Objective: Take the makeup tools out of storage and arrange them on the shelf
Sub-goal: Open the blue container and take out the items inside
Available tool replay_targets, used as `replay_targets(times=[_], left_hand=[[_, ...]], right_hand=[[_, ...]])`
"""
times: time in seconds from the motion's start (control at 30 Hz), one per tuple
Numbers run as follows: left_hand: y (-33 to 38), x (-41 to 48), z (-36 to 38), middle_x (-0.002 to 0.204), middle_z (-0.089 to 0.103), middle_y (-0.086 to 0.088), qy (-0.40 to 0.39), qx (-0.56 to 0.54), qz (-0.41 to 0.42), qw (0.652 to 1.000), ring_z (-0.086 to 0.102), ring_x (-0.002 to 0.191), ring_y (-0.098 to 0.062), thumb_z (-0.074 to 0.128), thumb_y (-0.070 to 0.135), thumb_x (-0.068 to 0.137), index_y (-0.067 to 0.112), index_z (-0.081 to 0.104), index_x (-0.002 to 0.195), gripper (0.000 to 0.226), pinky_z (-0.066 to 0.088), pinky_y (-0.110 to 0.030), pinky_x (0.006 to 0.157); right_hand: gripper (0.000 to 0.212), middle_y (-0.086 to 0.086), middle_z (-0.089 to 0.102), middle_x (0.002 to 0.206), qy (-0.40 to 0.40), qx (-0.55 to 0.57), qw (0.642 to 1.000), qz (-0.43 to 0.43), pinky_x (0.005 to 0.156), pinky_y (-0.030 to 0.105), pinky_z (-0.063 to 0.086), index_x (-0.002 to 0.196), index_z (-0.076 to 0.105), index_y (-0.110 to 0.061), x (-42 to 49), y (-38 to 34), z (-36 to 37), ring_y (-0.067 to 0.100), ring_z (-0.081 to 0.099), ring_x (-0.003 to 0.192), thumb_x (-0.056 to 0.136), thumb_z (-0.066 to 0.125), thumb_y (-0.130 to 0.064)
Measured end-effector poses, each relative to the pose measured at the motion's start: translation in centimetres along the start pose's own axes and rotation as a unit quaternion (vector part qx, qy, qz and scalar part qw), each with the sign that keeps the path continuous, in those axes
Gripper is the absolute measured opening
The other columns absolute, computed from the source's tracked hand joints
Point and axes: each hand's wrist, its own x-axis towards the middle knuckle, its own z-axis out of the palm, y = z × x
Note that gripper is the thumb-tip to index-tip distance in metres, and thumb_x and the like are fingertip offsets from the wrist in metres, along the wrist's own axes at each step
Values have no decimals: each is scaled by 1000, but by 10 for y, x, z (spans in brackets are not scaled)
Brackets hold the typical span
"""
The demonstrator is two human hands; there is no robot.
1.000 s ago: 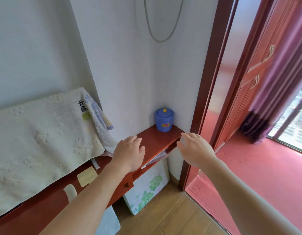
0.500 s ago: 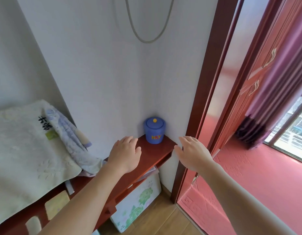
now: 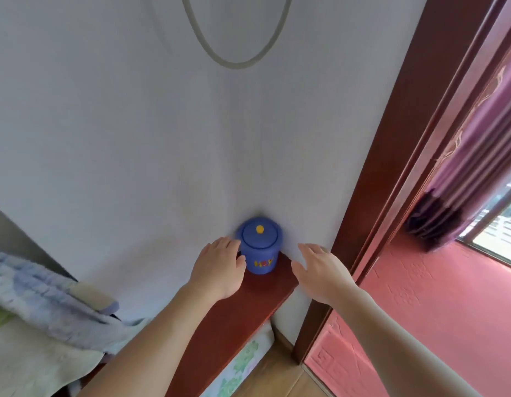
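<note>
Left fingers [image 3: 224,245] loosely curved, close together, tips right at the left side of a small round blue plastic jar [image 3: 260,250]; thumb lies across its lower left wall, actual contact cannot be told. Right fingers [image 3: 310,249] straight, together, thumb spread, palm facing the jar with a clear gap. Left hand [image 3: 219,267] and right hand [image 3: 320,270] flank the jar, neither closed on it. Jar: smooth, matte, slightly tapered, recessed lid with a yellow knob; front lettering in yellow and red, blurred, looks like "HEY". It stands upright in the far corner of a glossy red-brown wooden shelf [image 3: 248,305], against a finely textured white wall [image 3: 134,138]. Fluffy pale towel [image 3: 42,296] at left. Dark red wooden door frame [image 3: 391,167] at right.
</note>
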Motion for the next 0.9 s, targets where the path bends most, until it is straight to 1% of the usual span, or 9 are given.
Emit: replay_targets(times=[0.1, 0.17, 0.23, 0.33, 0.4, 0.53, 0.63, 0.7, 0.9], left_hand=[[2, 35, 10, 140, 49, -2, -3, -8, -12, 1000, 44, 129, -21, 37, 30, 101, 13, 44, 140, 43, 34, -34, 110], [3, 55, 20, 136, 51, -1, -10, -13, -28, 999, 46, 126, -21, 37, 30, 100, 15, 45, 139, 43, 36, -33, 108], [3, 71, 29, 135, 52, 0, -24, -19, -49, 998, 47, 125, -21, 37, 31, 101, 16, 46, 138, 41, 37, -33, 107], [0, 93, 41, 138, 49, 0, -37, -31, -68, 997, 46, 127, -20, 38, 32, 101, 17, 43, 141, 43, 38, -31, 106], [-2, 105, 46, 142, 44, 1, -48, -53, -74, 995, 45, 127, -20, 41, 32, 101, 18, 39, 145, 46, 40, -32, 104], [-4, 128, 56, 149, 34, 3, -58, -89, -67, 992, 41, 131, -19, 46, 33, 100, 20, 32, 150, 54, 41, -33, 104], [-5, 146, 64, 149, 36, 4, -69, -96, -51, 992, 40, 132, -18, 49, 32, 98, 21, 34, 150, 55, 40, -31, 106], [-6, 155, 70, 147, 39, 4, -80, -99, -43, 991, 41, 131, -18, 51, 30, 97, 21, 37, 149, 54, 39, -30, 105], [-12, 176, 84, 137, 48, 0, -92, -96, -32, 991, 50, 122, -21, 55, 29, 94, 19, 48, 141, 48, 45, -32, 96]], right_hand=[[48, 5, 48, 140, -12, 23, 1000, 1, 105, 33, 35, 138, 42, -13, 38, 16, 12, 23, 42, 130, 99, 40, -41], [51, 4, 44, 143, -30, 41, 999, -4, 108, 32, 33, 142, 38, -14, 62, 27, 21, 22, 39, 132, 99, 39, -43], [54, 3, 43, 144, -51, 53, 997, -29, 108, 30, 32, 144, 35, -15, 84, 34, 33, 20, 39, 132, 99, 40, -43], [61, -1, 39, 147, -81, 91, 991, -47, 109, 28, 34, 148, 30, -17, 114, 41, 52, 17, 38, 134, 97, 44, -45], [64, -4, 39, 146, -91, 125, 987, -49, 106, 28, 37, 148, 30, -20, 130, 43, 63, 16, 40, 133, 93, 49, -47], [72, -7, 46, 138, -93, 200, 975, -31, 97, 25, 43, 142, 36, -25, 147, 41, 80, 11, 46, 121, 81, 62, -51], [80, -5, 46, 138, -89, 226, 970, -13, 96, 25, 42, 144, 35, -22, 154, 38, 90, 13, 46, 121, 77, 69, -51], [81, -3, 46, 136, -84, 236, 968, 4, 94, 23, 41, 142, 36, -21, 156, 36, 94, 14, 47, 120, 75, 73, -48], [89, -5, 42, 138, -83, 258, 962, 20, 95, 25, 42, 145, 32, -25, 165, 37, 106, 12, 46, 122, 71, 77, -49]])
